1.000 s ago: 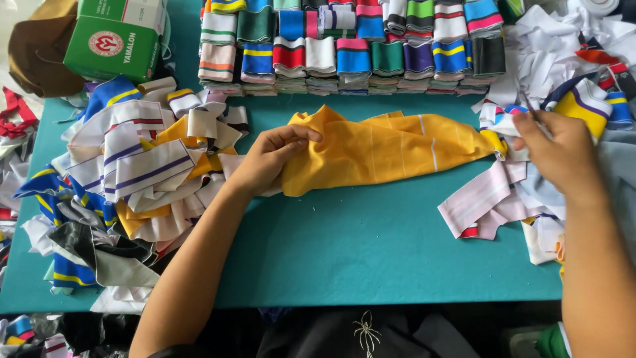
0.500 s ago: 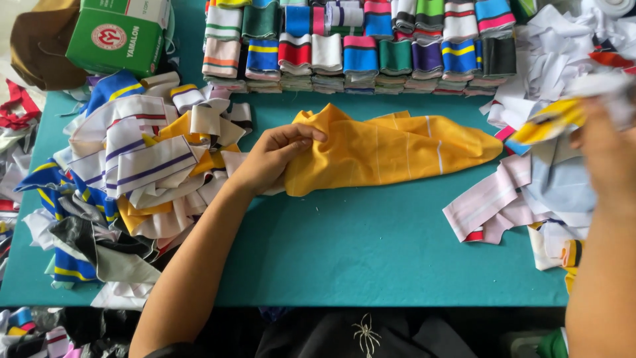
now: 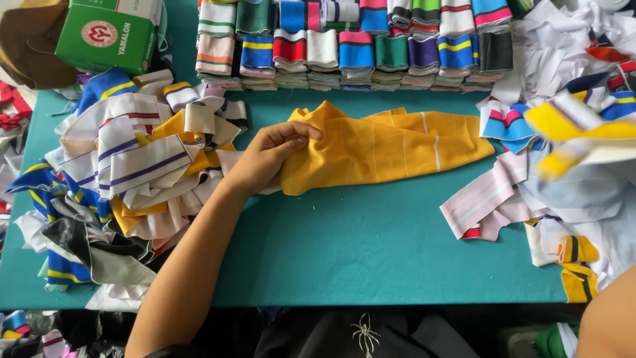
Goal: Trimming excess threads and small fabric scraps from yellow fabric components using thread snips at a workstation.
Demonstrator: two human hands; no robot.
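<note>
Left hand (image 3: 275, 154) palm down, fingers curled and pinched, forearm stretched in from lower left. Right forearm bare at lower-right corner, hand out of view.

We see a mustard-yellow knit fabric piece with thin white stripes (image 3: 384, 149) lying crumpled and folded lengthwise on the teal table (image 3: 371, 252), nearer its far edge than its near one. It stretches sideways, tapering to a rounded end toward the table's right edge. Our left hand (image 3: 268, 159) pinches its bunched left end, and the cloth wrinkles up there.
</note>
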